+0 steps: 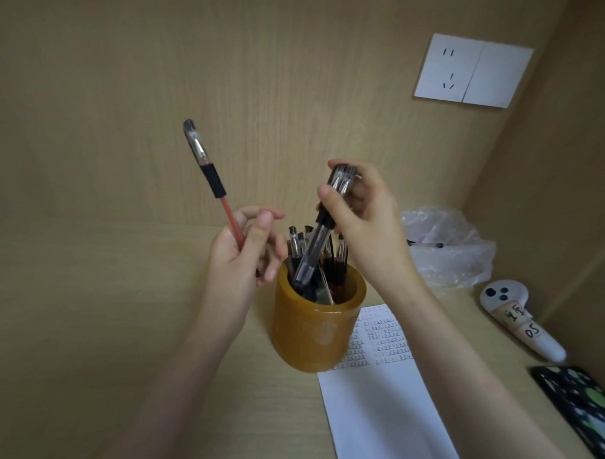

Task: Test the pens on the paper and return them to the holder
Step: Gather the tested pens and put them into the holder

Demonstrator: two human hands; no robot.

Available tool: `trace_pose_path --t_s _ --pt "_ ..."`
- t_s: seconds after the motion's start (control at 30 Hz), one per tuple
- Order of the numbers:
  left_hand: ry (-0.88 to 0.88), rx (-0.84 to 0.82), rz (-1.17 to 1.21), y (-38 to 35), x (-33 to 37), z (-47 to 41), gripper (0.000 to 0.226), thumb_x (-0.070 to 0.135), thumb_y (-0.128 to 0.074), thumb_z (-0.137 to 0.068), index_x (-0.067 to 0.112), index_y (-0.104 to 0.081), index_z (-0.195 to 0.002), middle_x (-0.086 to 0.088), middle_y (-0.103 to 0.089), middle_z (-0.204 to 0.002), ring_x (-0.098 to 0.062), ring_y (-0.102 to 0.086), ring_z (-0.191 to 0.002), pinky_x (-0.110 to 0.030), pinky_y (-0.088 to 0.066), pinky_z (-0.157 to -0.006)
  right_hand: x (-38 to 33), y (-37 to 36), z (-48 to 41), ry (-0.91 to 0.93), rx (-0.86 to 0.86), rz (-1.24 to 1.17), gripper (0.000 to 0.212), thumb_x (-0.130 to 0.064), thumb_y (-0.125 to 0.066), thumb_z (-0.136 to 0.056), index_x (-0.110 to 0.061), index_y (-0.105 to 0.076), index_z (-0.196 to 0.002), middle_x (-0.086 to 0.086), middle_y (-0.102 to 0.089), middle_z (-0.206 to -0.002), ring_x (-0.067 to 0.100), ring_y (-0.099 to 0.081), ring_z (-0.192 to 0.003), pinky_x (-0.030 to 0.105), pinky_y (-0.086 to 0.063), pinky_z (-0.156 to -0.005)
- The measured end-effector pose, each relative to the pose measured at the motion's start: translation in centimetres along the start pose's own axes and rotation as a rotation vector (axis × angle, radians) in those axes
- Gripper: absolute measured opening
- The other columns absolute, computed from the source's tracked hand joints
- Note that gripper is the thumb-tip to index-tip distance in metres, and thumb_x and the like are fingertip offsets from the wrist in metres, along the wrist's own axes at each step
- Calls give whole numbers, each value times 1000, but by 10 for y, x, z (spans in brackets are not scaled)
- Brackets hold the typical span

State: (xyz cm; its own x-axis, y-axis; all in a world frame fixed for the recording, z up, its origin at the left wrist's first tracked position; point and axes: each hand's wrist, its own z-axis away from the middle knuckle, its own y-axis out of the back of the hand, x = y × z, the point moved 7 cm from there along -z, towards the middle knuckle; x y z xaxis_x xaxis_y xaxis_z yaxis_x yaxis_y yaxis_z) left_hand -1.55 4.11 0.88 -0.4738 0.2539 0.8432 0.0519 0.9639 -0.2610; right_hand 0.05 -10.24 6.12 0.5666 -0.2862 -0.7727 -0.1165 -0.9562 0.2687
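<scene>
A yellow-brown round pen holder (pixel 316 333) stands on the wooden desk with several capped pens (pixel 295 246) upright in it. My left hand (pixel 243 251) grips a red-barrelled pen (pixel 210 178) with a black grip and clear cap, pointing up and to the left. My right hand (pixel 360 210) hovers above the holder and pinches a clear black-ink pen (pixel 319 236) near its cap, its lower end inside the holder. A white paper (pixel 384 397) with rows of small pen marks lies right of the holder, partly under my right forearm.
A crumpled clear plastic bag (pixel 448 248) with a pen inside lies behind the paper. At the right sit a white handheld controller (pixel 517 319) and a dark spotted phone (pixel 583 407). A white wall socket (pixel 471 72) is on the back panel. A side wall closes the right.
</scene>
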Motion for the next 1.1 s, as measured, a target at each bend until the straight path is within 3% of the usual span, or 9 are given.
trace_pose_path --t_s 0.17,0.3,0.4,0.53,0.7,0.77,0.9,1.03,1.1 --pt "79 -88 5 -10 -10 2 25 28 -43 -90 6 -55 -91 4 -44 -50 -6 -31 -36 -15 -27 -36 3 -10 7 71 -118 135 27 -21 -59 -93 -20 -52 -119 3 -62 -83 17 -61 -73 33 -52 -68" --pt "70 -92 -44 -10 -9 2 28 31 -43 -89 5 -54 -89 4 -44 -48 -6 -32 -38 -15 -28 -39 10 -15 12 85 -188 365 28 -41 -54 -93 -30 -64 -117 -12 -56 -107 5 -55 -80 15 -44 -74" --pt "68 -127 -44 -14 -7 3 26 31 -43 -88 9 -54 -81 5 -44 -46 -6 -32 -37 -14 -29 -39 5 -7 10 25 -114 195 33 -40 -49 -95 -31 -62 -124 -7 -50 -113 4 -51 -95 11 -40 -81" --pt "58 -206 -72 -23 -5 7 25 29 -43 -89 9 -52 -76 5 -42 -44 -5 -31 -36 -13 -29 -40 -17 -6 1 -14 -132 -27 31 -35 -58 -91 -24 -64 -119 -6 -67 -106 11 -58 -102 17 -44 -83" --pt "83 -291 -124 -32 -8 12 27 33 -49 -89 11 -55 -75 5 -43 -44 -6 -33 -37 -14 -30 -40 -33 -23 -7 -27 -175 -113 34 -20 -69 -86 -20 -60 -118 -5 -71 -85 21 -62 -93 22 -47 -83" --pt "98 -261 -121 -30 -8 12 26 37 -55 -86 12 -58 -78 4 -47 -48 -6 -38 -41 -13 -31 -41 -33 -20 -7 -2 -129 -130 31 -13 -65 -88 -14 -58 -119 3 -71 -84 24 -64 -87 33 -50 -83" --pt "47 -129 -100 -13 -4 9 29 37 -63 -82 10 -64 -91 5 -57 -63 -7 -49 -55 -14 -34 -42 -22 14 -4 -25 65 -286 40 -3 -54 -93 -9 -47 -132 6 -68 -80 3 -59 -63 19 -45 -59" --pt "-58 47 -159 -2 8 10 33 36 -58 -79 8 -65 -95 12 -61 -72 -1 -53 -63 -9 -39 -53 -7 52 -2 -42 217 -224 43 0 -50 -93 -14 -47 -133 7 -66 -77 -1 -54 -55 16 -45 -59" --pt "-132 111 -195 1 15 11 17 27 -60 -83 15 -64 -94 11 -63 -82 -1 -55 -74 -13 -43 -65 1 57 1 -34 222 -115 41 0 -51 -91 -14 -50 -130 10 -66 -78 -1 -56 -59 13 -44 -60"
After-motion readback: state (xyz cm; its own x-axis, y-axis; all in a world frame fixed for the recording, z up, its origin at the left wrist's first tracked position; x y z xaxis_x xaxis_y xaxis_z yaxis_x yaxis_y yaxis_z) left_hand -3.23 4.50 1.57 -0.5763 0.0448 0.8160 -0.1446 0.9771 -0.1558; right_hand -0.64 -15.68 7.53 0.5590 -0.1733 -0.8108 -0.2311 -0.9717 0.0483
